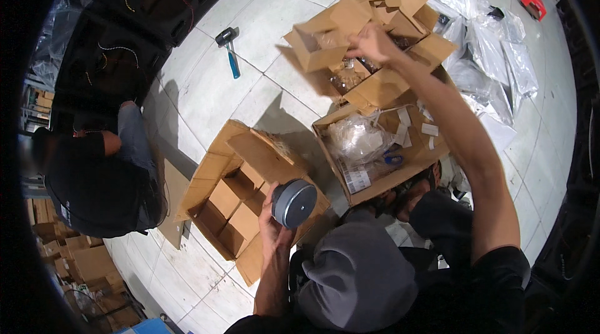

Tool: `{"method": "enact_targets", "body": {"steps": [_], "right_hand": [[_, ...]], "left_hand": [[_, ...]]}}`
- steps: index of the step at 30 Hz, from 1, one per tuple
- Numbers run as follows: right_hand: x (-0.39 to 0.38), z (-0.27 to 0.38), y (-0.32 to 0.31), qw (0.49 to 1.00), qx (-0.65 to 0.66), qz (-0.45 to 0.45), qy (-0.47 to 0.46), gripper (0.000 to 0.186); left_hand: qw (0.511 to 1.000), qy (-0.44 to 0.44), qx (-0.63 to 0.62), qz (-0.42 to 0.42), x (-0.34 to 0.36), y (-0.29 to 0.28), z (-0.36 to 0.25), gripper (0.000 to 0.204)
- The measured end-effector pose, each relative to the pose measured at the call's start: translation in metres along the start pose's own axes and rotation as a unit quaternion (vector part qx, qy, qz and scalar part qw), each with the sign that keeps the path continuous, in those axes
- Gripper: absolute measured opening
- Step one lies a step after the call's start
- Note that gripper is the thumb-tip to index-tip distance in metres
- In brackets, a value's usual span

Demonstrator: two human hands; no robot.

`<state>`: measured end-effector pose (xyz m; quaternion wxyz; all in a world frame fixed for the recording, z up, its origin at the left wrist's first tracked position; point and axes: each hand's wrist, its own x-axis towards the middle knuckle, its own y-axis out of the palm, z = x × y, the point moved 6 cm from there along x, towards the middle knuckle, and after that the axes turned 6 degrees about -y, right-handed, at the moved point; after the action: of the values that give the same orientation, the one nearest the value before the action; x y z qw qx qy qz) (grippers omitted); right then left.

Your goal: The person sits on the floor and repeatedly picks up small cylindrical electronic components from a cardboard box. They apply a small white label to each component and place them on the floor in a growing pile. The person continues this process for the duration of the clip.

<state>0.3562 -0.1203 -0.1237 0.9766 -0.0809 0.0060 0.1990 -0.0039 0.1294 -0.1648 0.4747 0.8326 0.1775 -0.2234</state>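
Note:
My left hand (273,226) grips a round, dark metallic cylinder (297,203) above an open carton (247,140) with cardboard dividers inside. Up at the top centre my right hand (375,45) has its fingers closed on the edge of a small cardboard box (312,53), slightly blurred, over a larger open box (375,93) holding cartons and clear-wrapped items. Between these stands a shallow box (331,165) with crumpled clear plastic, paper labels and a blue item in it.
A co-worker (94,184) in a dark top crouches at left beside black cabinets (81,71) with loose wires. A rubber mallet (232,59) lies on the tiled floor. White plastic wrapping (475,65), a red tool (532,3) and piled cardboard (87,265) surround the area.

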Motion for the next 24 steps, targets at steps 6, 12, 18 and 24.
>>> {"method": "enact_targets", "body": {"steps": [6, 12, 18, 24], "right_hand": [[0.016, -0.068, 0.032, 0.966, 0.214, -0.146, 0.017, 0.024], [0.018, -0.084, -0.002, 0.975, -0.128, -0.176, 0.042, 0.017], [0.002, -0.028, 0.012, 0.893, -0.442, -0.081, 0.005, 0.017], [0.032, -0.060, 0.027, 0.926, -0.376, -0.029, 0.026, 0.041]], "left_hand": [[0.999, -0.002, 0.042, 0.003, 0.003, 0.004, 0.002, 0.053], [0.998, -0.014, 0.064, 0.013, 0.008, 0.008, 0.009, 0.060], [0.997, -0.005, 0.069, 0.016, 0.009, 0.012, 0.006, 0.057], [0.995, -0.033, 0.081, 0.037, 0.014, 0.012, 0.014, 0.057]]}}
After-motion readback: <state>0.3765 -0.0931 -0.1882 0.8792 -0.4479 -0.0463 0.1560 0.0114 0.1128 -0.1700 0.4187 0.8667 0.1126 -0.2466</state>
